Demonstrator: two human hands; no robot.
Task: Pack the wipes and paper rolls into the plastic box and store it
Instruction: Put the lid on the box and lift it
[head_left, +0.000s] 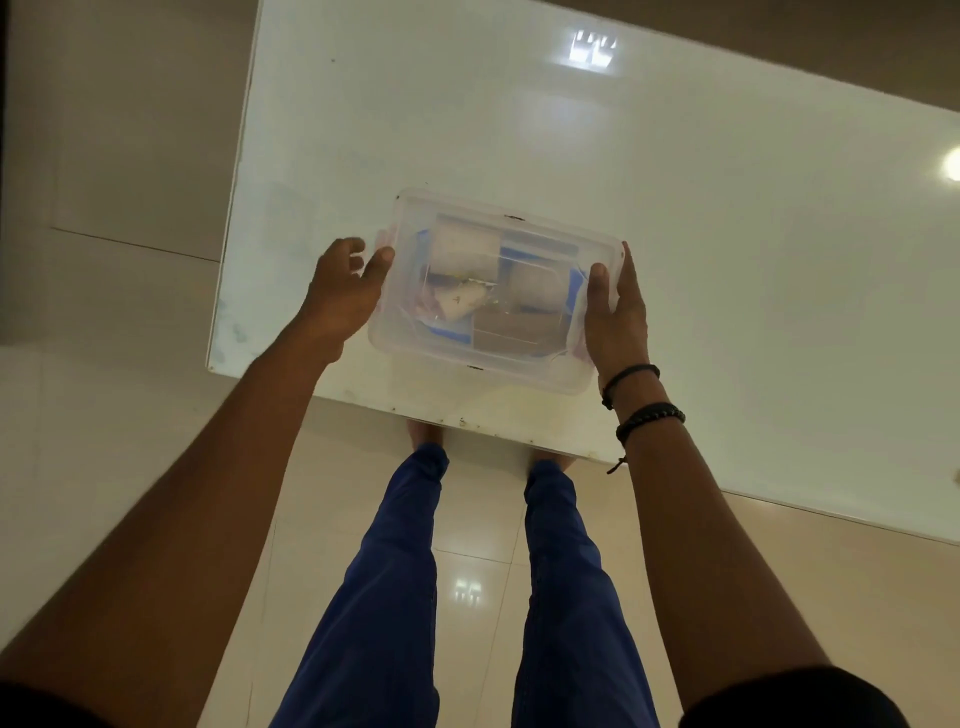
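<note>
A clear plastic box (524, 224) with its lid on sits near the front left corner of the white table (701, 218). Through the lid I make out two pale paper rolls (462, 249), a whitish packet (460, 301) and a brown flat item (514, 330) on something blue. My left hand (340, 296) is at the box's left end, thumb on the lid edge and fingers curled by the side latch. My right hand (615, 306) clasps the right end, thumb on the lid. Whether the latches are closed is unclear.
The table's front edge runs just below the box, with my legs in blue trousers (395, 571) and bare feet under it. Glossy beige floor tiles (104, 364) lie to the left and below. Ceiling lights reflect on the tabletop.
</note>
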